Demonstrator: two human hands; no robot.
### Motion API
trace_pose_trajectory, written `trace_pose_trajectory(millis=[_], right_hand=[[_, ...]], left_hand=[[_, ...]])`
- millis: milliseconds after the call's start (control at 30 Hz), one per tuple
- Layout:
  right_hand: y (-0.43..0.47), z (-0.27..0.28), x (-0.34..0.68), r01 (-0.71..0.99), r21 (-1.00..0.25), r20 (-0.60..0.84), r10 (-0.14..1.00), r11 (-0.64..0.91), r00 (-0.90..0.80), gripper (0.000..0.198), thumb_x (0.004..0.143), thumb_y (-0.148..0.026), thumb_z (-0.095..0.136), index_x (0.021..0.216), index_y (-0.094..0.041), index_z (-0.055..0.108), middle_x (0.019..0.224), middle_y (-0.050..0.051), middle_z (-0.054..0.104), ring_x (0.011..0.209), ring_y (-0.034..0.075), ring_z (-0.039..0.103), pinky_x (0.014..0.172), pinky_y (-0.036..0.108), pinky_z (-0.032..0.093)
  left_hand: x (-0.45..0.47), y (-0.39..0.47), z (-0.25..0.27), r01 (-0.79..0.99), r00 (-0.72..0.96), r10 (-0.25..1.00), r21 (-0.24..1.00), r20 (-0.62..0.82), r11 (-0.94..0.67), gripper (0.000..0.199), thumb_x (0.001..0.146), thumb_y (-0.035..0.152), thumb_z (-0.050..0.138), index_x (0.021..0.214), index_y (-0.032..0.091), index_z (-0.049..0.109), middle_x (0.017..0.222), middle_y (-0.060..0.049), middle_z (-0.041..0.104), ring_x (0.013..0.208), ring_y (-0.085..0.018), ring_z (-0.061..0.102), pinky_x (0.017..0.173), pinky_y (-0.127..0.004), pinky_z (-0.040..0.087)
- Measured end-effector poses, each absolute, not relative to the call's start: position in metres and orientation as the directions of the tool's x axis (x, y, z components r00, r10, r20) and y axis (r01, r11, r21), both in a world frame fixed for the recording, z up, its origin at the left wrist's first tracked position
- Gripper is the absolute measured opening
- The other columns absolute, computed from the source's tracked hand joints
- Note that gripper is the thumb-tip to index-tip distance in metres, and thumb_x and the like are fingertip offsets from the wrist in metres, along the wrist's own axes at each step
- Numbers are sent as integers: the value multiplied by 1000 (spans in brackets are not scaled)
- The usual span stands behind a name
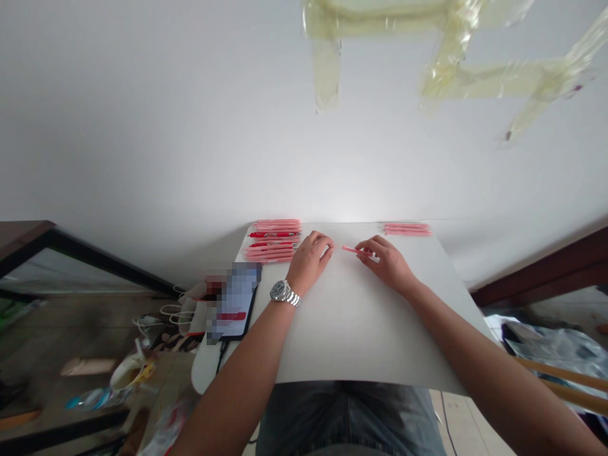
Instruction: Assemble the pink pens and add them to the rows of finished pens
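My right hand (386, 261) pinches a slim pink pen (350, 249) above the white table, its free end pointing left. Close to that end is my left hand (311, 255), thumb and fingertips drawn together; whether anything small is between them I cannot make out. A silver watch (285, 292) is on my left wrist. Beside the left hand lies a stack of pink pens (270, 254) with a few brighter red ones among them. A smaller row of pink pens (407, 229) rests at the table's far right, beyond my right hand.
The white table (361, 335) stands against a white wall (190, 126). At its left edge lies a phone (240, 301) with a cable. Left on the floor are a plastic bottle (92, 399) and a tub (126, 373). Plastic-wrapped items (560, 348) are at the right.
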State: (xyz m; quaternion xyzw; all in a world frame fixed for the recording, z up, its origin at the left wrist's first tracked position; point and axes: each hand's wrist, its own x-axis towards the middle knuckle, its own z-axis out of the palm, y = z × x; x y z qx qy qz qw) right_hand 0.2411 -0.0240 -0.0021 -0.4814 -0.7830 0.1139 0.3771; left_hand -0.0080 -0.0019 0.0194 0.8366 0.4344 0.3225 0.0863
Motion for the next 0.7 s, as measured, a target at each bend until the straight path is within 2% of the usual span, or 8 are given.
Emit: trace_pose_trajectory(millis=[200,533,700], right_hand=[[-26,2,240,678,-519,471,836,520,-280,18,100,-32,59,112,-26,71,98,7,65,87,21,65,78,36,53],[-25,2,239,674,-513,476,829,532,-293,17,99,-30,60,111,-26,71,98,7,65,87,21,64,79,35,52],[-24,-2,241,702,-508,456,848,498,-271,16,98,-29,61,110,-25,71,98,7,66,88,22,65,79,35,52]], left_hand=[[-7,-5,25,691,444,799,413,406,-594,12,104,25,51,106,25,63,108,-4,63,101,-20,62,89,-33,50],[-6,-8,25,694,465,797,400,386,-598,13,104,26,49,106,26,62,104,-2,65,95,-18,63,82,-30,48],[-10,-3,24,762,381,837,379,393,-525,11,103,25,51,103,24,62,101,-4,65,93,-20,62,82,-33,48]])
